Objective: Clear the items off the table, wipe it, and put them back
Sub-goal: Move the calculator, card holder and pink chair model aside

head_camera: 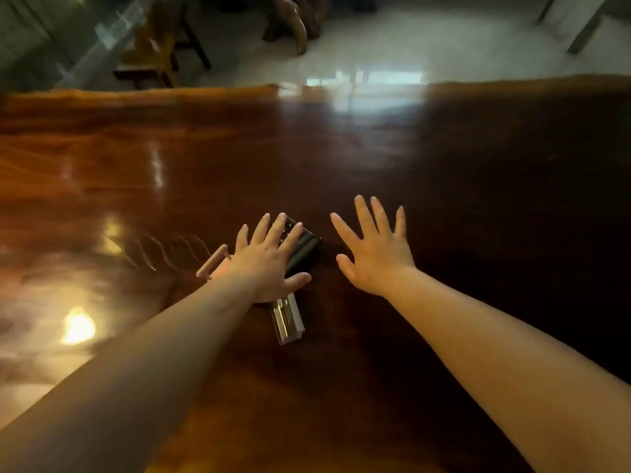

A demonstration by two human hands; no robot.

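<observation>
Black keypad unit (307, 249): looks like rigid plastic, probably light, and likely to skid on the glossy table (478, 199). Best taken by its long side edges, thumb opposite fingers.

Left hand (266, 264): fingers (278, 230) straight and slightly spread, lying over the unit's button end, gripping nothing. Cannot tell whether they are in firm contact.

Clear oblong piece (288, 320): sticks out from under the heel of the palm. Judged hard and slick, possibly brittle.

Pink piece (213, 264): beside the wrist on the little-finger side.

Right hand (375, 257): fingers (362, 213) spread wide and holding nothing, with the unit just off the thumb side.
</observation>
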